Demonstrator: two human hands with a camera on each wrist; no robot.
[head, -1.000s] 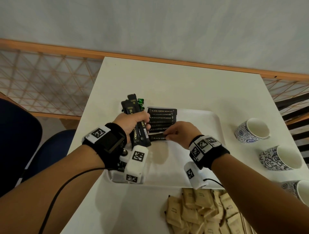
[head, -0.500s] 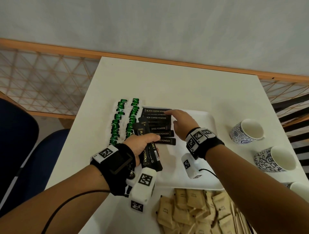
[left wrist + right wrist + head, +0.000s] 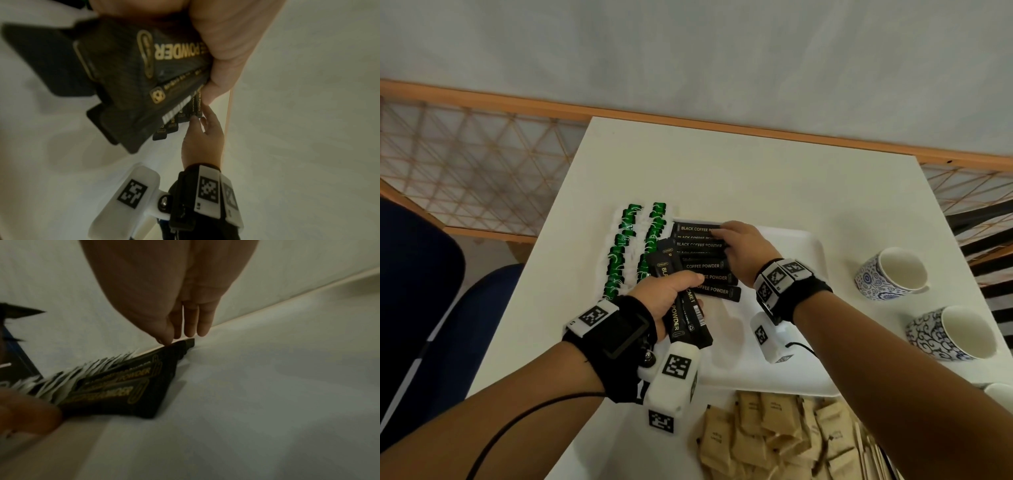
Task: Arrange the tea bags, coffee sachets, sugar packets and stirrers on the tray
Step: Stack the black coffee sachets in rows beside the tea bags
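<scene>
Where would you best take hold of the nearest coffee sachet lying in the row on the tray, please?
Pinch the right end of the nearest coffee sachet. It lies flat, crosswise on the tray, with that end sticking out free. The left hand covers its left end, so come from the right with the right hand.

Two blue-patterned cups (image 3: 892, 278) (image 3: 951, 337) are standing on the white table (image 3: 722, 171), right of centre, near each other. A third cup's rim (image 3: 999, 394) is peeking in at the right edge. A dark blue chair (image 3: 431, 308) is sitting left of the table.
</scene>
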